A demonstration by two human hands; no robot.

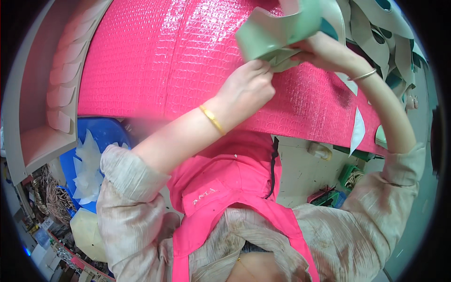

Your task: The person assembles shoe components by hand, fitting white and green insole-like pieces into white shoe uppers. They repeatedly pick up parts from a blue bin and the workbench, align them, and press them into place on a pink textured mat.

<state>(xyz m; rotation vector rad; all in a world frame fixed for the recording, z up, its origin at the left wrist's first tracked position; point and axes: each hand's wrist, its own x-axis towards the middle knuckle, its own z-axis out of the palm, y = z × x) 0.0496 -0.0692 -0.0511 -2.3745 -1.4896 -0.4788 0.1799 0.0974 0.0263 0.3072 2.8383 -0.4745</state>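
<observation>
A pale green leather-like shoe upper (pixel 272 40) is held up over the pink table, its top part cut off by the frame's edge. My left hand (pixel 251 87) is closed in a pinch on its lower edge, where the material folds. From the right, my right hand (pixel 329 54) grips the same piece, with the fingertips partly hidden behind and under the fold. Further right lies a heap of similar pale uppers (pixel 376 35) with darker teal linings.
The table has a glossy pink textured cover (pixel 141 70). At the left stands a pale box (pixel 37 141) with several cream pieces (pixel 61 96). Below it, a blue bin (pixel 108 129) holds white sheets. A white pointed strip (pixel 358 131) hangs over the table's right edge; green baskets (pixel 347 176) stand lower.
</observation>
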